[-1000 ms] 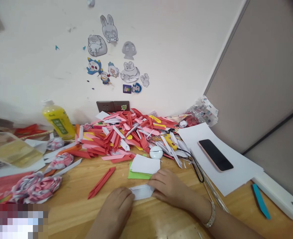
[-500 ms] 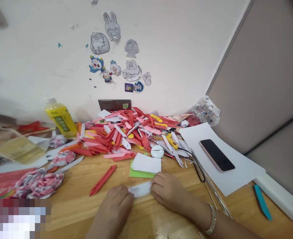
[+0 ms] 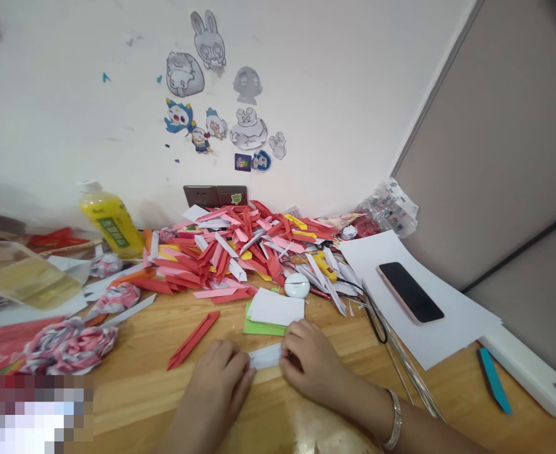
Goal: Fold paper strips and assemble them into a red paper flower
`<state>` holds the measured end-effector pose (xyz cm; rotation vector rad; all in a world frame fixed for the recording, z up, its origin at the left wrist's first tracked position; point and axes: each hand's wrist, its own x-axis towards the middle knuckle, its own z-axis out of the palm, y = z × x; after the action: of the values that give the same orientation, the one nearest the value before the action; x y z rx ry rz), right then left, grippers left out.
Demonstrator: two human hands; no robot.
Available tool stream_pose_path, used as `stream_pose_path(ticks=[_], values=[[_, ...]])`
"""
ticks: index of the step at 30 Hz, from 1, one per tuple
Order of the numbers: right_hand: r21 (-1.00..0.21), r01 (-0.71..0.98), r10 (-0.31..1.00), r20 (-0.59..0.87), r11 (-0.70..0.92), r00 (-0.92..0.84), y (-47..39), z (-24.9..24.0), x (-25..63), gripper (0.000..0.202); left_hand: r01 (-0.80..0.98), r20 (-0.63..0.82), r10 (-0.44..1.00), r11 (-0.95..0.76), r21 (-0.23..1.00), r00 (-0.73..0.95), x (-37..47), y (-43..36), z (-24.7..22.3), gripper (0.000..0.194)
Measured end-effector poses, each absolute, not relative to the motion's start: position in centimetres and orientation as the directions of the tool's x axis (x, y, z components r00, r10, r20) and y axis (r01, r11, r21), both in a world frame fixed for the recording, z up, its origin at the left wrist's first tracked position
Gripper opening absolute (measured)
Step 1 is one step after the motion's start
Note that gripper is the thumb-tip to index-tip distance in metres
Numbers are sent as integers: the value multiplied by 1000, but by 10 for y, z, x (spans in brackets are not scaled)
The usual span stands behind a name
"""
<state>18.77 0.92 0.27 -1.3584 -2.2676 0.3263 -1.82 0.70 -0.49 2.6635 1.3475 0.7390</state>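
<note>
A small strip of white paper lies low over the wooden table between my hands, with a fold along its length. My left hand has its fingers closed on the strip's left end. At the right end, my right hand pinches the paper with curled fingers. Just behind the strip, white paper pieces rest on green paper. A folded red paper piece lies to the left of them.
A large heap of folded paper pieces spreads along the wall. A yellow bottle stands at the back left. On the right are a phone on white sheets, metal wires and a teal strip.
The fingers of both hands have drawn up and curled more at the ends of the white strip. The whole view has shifted slightly.
</note>
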Motion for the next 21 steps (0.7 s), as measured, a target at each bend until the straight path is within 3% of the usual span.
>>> stream_pose_path(ticks=[15, 21], values=[[-245, 903, 935, 127, 354, -332, 11, 6, 178, 12, 805, 416, 739, -593, 28, 530, -9, 6, 3, 28], [-182, 906, 924, 55, 381, -377, 15, 11, 177, 17, 710, 595, 470, -655, -260, 652, -5, -12, -2, 30]])
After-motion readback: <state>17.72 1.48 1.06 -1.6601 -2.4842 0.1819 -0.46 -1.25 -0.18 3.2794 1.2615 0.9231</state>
